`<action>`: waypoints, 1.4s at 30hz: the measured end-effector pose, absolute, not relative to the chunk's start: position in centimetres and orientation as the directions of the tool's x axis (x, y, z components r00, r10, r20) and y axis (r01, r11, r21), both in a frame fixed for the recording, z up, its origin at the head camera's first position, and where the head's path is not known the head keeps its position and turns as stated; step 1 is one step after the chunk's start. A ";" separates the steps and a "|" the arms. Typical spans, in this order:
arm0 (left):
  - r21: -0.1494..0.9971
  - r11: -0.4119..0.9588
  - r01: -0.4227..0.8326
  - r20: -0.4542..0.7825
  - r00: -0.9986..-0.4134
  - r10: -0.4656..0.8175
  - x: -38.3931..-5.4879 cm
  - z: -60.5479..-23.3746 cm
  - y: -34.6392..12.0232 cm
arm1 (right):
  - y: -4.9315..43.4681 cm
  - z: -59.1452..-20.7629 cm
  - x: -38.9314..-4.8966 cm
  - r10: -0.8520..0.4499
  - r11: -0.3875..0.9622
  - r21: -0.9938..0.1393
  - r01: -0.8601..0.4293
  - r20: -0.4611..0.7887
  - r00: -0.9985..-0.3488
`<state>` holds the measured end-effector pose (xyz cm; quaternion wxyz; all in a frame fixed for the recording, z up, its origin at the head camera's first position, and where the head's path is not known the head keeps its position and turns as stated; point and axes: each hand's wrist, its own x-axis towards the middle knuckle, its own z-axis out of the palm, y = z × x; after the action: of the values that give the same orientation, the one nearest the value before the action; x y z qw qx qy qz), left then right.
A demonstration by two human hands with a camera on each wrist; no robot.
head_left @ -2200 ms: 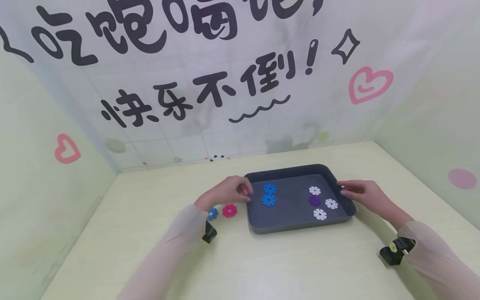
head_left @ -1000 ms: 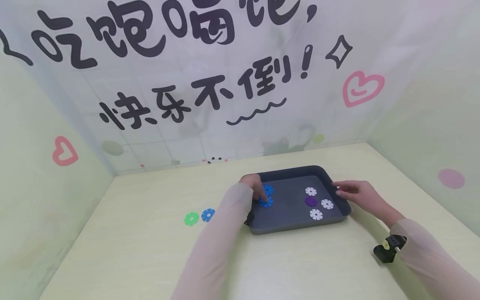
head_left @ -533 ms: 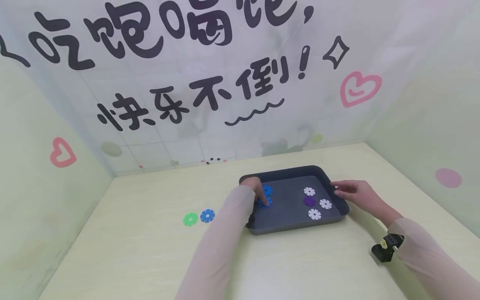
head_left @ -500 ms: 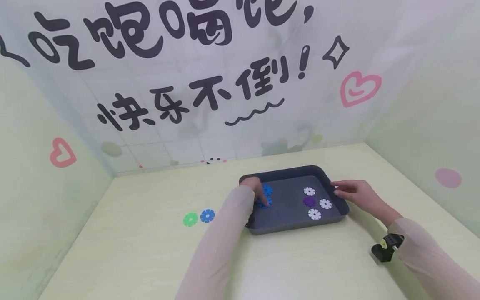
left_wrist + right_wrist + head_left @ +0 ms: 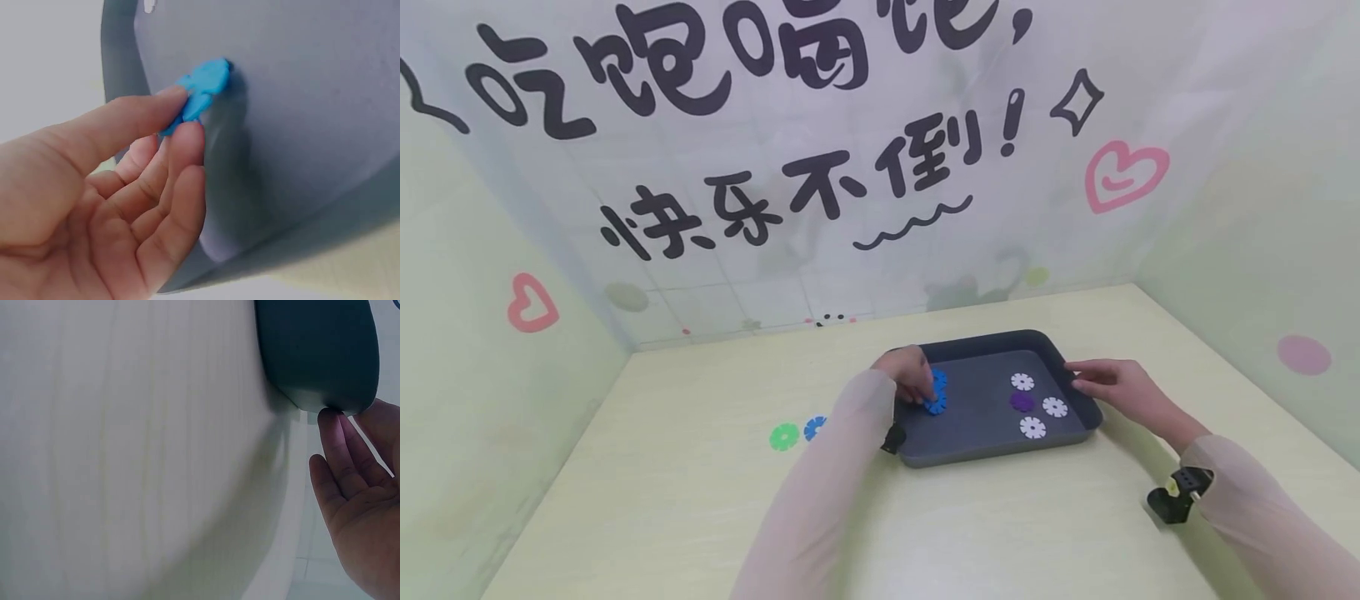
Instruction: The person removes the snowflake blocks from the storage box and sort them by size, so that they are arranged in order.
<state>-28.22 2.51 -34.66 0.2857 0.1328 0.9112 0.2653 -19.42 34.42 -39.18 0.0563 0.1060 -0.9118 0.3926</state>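
In the head view, my left hand [image 5: 910, 373] reaches over the left wall of a dark grey tray [image 5: 981, 417]. Its thumb and fingertips pinch a blue notched plastic disc [image 5: 206, 81], tilted in the left wrist view. Another blue disc [image 5: 937, 379] lies just behind it in the tray, partly covered by the fingers. My right hand [image 5: 1123, 387] holds the tray's right rim between thumb and fingers. The right wrist view has its fingertips against the tray's outer wall [image 5: 319, 356]. Toward the tray's right side lie a purple disc [image 5: 1022, 402] and several white discs [image 5: 1055, 407].
Left of the tray, a green disc [image 5: 784, 437] and a blue disc [image 5: 815, 427] lie on the pale wooden table [image 5: 685, 467]. My left sleeve partly covers that blue disc. Printed panels [image 5: 820, 275] enclose the table at the back and sides.
My left hand has moved right, from the tray's left edge onto the blue discs. Its fingers reached down onto the nearer one and now pinch it. The right hand stays at the rim.
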 end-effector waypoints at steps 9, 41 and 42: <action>0.650 0.743 0.162 -0.344 -0.809 0.477 -27.9 -33.5 0.1 | 34.3 -39.3 -19.7 -0.148 0.682 -0.693 -0.236 0.185 -0.972; 0.680 0.733 0.004 -0.378 -0.855 0.356 -26.4 -34.8 -23.8 | 34.4 -39.4 -19.4 -0.147 0.680 -0.692 -0.242 0.195 -0.970; 0.684 0.730 -0.009 -0.385 -0.853 0.351 -26.3 -35.1 -24.2 | 34.4 -39.4 -19.5 -0.147 0.681 -0.692 -0.240 0.193 -0.970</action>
<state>-26.26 -24.24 -35.05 0.2533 0.0957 0.8948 0.3549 -19.46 34.42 -39.36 0.0609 0.1057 -0.9147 0.3853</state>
